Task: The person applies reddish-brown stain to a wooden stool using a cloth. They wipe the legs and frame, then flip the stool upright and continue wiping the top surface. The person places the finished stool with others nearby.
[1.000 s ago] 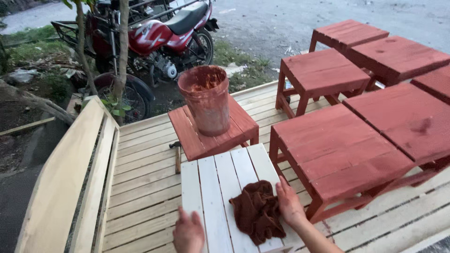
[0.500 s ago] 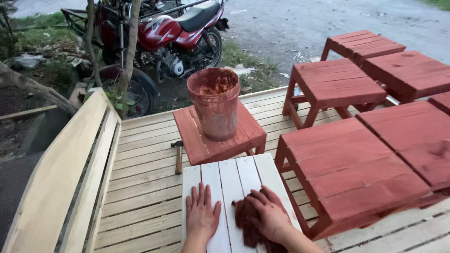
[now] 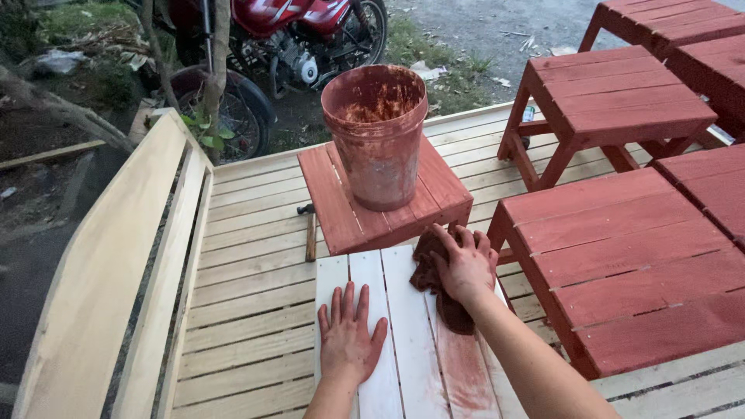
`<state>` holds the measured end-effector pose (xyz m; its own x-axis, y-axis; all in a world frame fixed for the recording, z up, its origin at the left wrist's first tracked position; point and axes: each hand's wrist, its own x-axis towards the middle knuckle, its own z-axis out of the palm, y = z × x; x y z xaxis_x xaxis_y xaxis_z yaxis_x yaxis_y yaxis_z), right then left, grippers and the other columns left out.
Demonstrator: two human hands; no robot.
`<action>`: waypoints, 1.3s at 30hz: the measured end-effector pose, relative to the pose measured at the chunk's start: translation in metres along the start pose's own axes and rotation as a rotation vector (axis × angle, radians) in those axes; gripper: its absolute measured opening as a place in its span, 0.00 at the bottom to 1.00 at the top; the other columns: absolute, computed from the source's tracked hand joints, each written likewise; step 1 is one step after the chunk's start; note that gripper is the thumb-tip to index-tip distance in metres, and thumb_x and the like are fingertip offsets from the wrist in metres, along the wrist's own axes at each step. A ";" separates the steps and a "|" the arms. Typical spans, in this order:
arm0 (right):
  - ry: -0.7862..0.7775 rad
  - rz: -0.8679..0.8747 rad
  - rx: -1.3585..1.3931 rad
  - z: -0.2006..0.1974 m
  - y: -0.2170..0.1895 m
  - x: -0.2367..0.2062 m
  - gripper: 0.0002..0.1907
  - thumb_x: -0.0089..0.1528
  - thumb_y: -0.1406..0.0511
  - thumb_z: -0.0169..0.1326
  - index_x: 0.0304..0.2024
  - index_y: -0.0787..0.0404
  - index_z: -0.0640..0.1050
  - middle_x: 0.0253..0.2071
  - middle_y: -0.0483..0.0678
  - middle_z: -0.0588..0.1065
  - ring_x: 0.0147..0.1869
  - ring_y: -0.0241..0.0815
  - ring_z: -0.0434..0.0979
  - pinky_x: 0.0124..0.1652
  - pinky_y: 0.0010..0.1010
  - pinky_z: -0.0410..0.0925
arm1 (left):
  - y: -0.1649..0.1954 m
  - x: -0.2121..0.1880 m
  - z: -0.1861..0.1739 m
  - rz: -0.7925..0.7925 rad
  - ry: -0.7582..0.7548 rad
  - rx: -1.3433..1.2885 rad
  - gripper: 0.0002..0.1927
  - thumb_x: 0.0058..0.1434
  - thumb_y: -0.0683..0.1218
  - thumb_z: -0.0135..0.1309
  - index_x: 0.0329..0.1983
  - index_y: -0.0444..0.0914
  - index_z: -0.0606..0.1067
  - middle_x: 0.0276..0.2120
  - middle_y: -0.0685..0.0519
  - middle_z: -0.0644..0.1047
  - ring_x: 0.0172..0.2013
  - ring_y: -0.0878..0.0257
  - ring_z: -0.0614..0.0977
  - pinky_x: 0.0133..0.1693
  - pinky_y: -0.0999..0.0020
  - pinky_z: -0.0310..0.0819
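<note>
Nearest the camera, the left hand (image 3: 347,335) lies flat, fingers spread wide, on the pale slats of an unpainted stool (image 3: 372,388), holding nothing and steadying the top. Just to its right, the right hand (image 3: 464,264) presses down on a dark red stained rag (image 3: 434,275), fingers curled over the cloth and gripping it against the wood. Compared with half a second ago, the rag has travelled from the near part of the top to its far right corner, leaving a reddish smear along the rightmost slat; the staining looks barely begun, with most slats still bare. Touching the far edge of the stool stands a small red stool (image 3: 341,202) bearing a paint-smeared bucket (image 3: 376,136), upright. A hammer (image 3: 310,233) lies on the deck just left of it. To the right sit larger red tables (image 3: 621,248), and a pale bench (image 3: 116,264) runs along the left. Farthest off stands a red motorcycle (image 3: 287,23).
</note>
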<state>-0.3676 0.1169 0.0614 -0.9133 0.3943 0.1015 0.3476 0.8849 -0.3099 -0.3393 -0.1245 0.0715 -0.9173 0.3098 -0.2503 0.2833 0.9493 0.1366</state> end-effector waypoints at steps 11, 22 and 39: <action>-0.342 -0.109 -0.190 -0.053 -0.021 -0.052 0.48 0.53 0.41 0.62 0.71 0.44 0.61 0.76 0.45 0.52 0.77 0.59 0.41 0.66 0.66 0.47 | -0.003 0.033 0.003 0.074 0.035 0.033 0.40 0.69 0.66 0.34 0.79 0.47 0.43 0.78 0.48 0.38 0.76 0.51 0.38 0.71 0.44 0.27; -0.052 0.051 -0.294 -0.044 0.022 -0.180 0.30 0.55 0.49 0.56 0.62 0.33 0.73 0.71 0.47 0.60 0.75 0.58 0.49 0.60 0.62 0.54 | 0.007 0.082 0.033 0.285 0.196 0.023 0.40 0.69 0.63 0.35 0.76 0.35 0.47 0.77 0.44 0.41 0.76 0.48 0.40 0.71 0.50 0.29; -0.042 0.218 0.011 0.006 0.025 0.054 0.18 0.61 0.48 0.55 0.54 0.35 0.78 0.61 0.48 0.69 0.62 0.59 0.69 0.55 0.57 0.69 | 0.032 0.069 -0.018 0.312 0.008 -0.013 0.40 0.68 0.63 0.36 0.79 0.43 0.47 0.79 0.55 0.42 0.75 0.49 0.37 0.69 0.45 0.25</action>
<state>-0.4098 0.1589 0.0536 -0.8248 0.5653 -0.0084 0.5358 0.7769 -0.3307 -0.3980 -0.0738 0.0756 -0.7889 0.5854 -0.1870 0.5477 0.8078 0.2181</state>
